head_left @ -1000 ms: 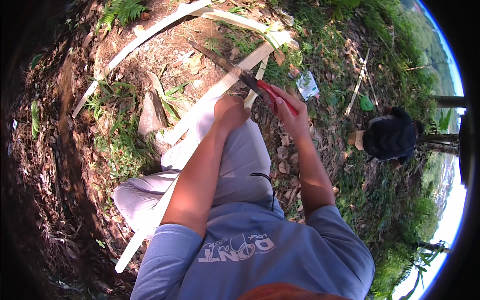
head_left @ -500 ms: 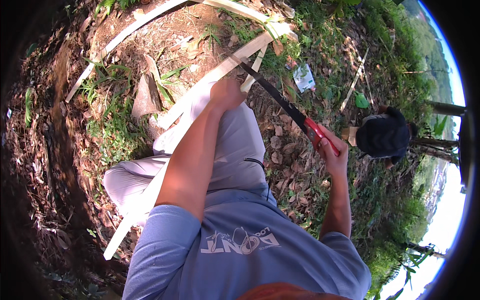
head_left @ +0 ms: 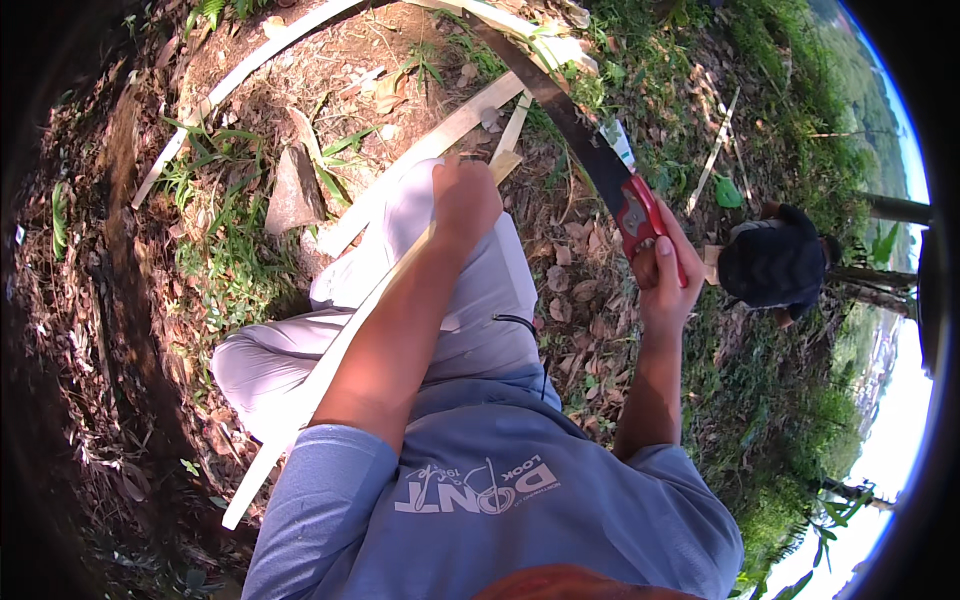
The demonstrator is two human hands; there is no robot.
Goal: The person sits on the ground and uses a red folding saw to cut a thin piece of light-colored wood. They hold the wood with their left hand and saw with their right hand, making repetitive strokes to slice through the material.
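My left hand (head_left: pixel 467 203) is a closed fist over my raised knee, wrapped round a long pale wooden strip (head_left: pixel 330 362). The strip slants from the lower left, across my thighs and partly behind my forearm, and a short end shows just past the fist. In my right hand (head_left: pixel 668 268) is the red handle of a pruning saw (head_left: pixel 572 128). Its long dark blade points up and to the left, beyond the left fist and apart from it. Beneath the blade, another pale strip (head_left: pixel 430 150) lies slanted on the ground by my knee.
Further strips (head_left: pixel 265 52) form a bent line on the soil at the top. A pointed stone (head_left: pixel 294 192) stands left of my knee. Dry leaves and grass cover the slope. To the right, a person in dark clothes (head_left: pixel 770 262) is bent low near a thin pole (head_left: pixel 716 150).
The saw has swung up and away from the wood, its blade now higher and turned more broadside. My left fist has rolled over, and the held strip has shifted slightly.
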